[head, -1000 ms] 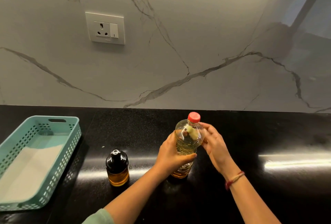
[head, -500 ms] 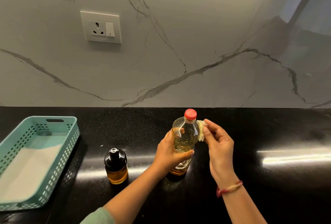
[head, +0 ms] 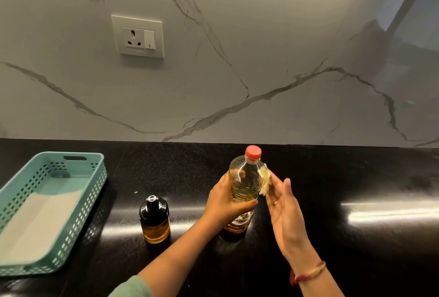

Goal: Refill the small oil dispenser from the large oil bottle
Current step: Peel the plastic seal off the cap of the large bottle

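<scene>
The large oil bottle [head: 245,185], clear plastic with a red cap [head: 253,151] screwed on, stands upright on the black counter. My left hand [head: 225,201] wraps around its middle. My right hand [head: 282,204] is just right of the bottle with fingers spread; a small pale scrap [head: 264,181] hangs between its fingertips and the bottle's side. Whether the fingers pinch the scrap is unclear. The small oil dispenser [head: 154,220], dark-topped glass with amber oil in its bottom, stands to the left, untouched.
A teal perforated basket [head: 78,213] lined with white paper sits at the left end of the counter [head: 356,249]. A marble wall with a power socket [head: 137,36] rises behind. A tiny crumb [head: 135,192] lies near the dispenser.
My right hand moved from the bottle's neck to its right side, peeling a pale scrap off the bottle, and its fingers have spread. The left hand keeps its grip.
</scene>
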`<action>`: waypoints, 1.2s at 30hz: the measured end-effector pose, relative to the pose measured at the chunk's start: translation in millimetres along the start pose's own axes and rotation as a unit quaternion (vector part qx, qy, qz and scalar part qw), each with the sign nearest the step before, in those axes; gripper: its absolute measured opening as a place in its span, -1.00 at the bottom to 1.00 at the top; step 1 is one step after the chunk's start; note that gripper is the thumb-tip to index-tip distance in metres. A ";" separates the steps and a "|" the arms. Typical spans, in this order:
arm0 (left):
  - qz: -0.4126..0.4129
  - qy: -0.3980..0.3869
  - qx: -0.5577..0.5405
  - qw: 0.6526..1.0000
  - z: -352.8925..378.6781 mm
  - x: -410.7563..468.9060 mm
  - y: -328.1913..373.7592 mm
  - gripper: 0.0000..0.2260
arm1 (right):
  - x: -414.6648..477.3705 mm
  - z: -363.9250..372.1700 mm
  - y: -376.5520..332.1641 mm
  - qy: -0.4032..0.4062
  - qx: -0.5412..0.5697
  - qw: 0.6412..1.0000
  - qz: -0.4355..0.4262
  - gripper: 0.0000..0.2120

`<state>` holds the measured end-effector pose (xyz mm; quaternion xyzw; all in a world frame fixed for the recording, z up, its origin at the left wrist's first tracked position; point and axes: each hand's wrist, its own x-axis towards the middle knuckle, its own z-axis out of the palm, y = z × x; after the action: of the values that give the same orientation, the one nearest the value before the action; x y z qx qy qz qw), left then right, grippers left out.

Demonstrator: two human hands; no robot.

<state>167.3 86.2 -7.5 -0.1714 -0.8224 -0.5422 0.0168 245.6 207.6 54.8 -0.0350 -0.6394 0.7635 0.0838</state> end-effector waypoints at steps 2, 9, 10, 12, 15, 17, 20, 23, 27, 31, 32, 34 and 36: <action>0.000 0.001 0.006 1.000 0.6 0.4 0.5 -0.39 | -14.8 4.0 6.9 -0.016 -0.030 0.999 -0.005 -0.35; 0.000 -0.003 0.009 1.000 -0.1 1.5 -1.5 -0.39 | 26.8 -5.2 1.3 -0.051 -0.043 0.998 -0.010 -0.08; 0.001 -0.003 0.008 1.000 0.0 1.3 -1.4 -0.39 | 37.0 -7.4 -0.5 -0.064 -0.044 0.997 -0.003 -0.04; 0.002 -0.010 0.005 1.000 -0.2 1.4 -1.4 -0.38 | 54.4 -9.7 -4.2 -0.101 -0.041 0.994 0.021 0.03; 0.003 -0.023 0.000 1.000 -1.2 2.1 -1.5 -0.36 | 75.4 -9.8 -9.4 -0.163 -0.022 0.984 0.072 0.10; 0.004 -0.026 -0.003 1.000 -1.8 2.1 0.6 -0.32 | 86.4 -9.6 -10.3 -0.196 0.002 0.976 0.098 0.09; -0.001 -0.021 -0.002 1.000 -2.6 2.3 4.4 -0.25 | 97.9 -12.0 -7.0 -0.223 0.036 0.966 0.122 0.04; -0.003 -0.020 -0.011 1.000 -4.1 1.6 7.3 -0.10 | 102.6 -14.0 -3.5 -0.234 0.047 0.963 0.127 0.06; 0.012 -0.034 -0.014 0.999 -7.2 -0.2 8.7 0.18 | 106.1 -15.0 -1.6 -0.236 0.007 0.965 0.116 0.08; 0.029 -0.026 -0.005 0.999 -7.3 -2.5 10.9 0.04 | 105.8 -19.9 -7.0 -0.217 -0.035 0.969 0.114 -0.01; 0.028 -0.023 -0.010 0.999 -7.0 -3.0 10.3 -0.01 | 104.5 -22.0 -9.7 -0.208 -0.054 0.970 0.110 -0.02; 0.028 -0.020 -0.022 0.999 -6.7 -3.6 8.7 -0.06 | 100.9 -27.3 -15.4 -0.184 -0.108 0.973 0.093 -0.06; 0.032 -0.020 -0.024 0.999 -6.9 -3.4 7.2 -0.07 | 94.3 -30.5 -24.5 -0.141 -0.190 0.971 0.025 -0.18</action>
<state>171.5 81.7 0.9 -0.2086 -0.8032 -0.5578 0.0133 159.8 257.6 78.5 0.0415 -0.7768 0.6274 -0.0343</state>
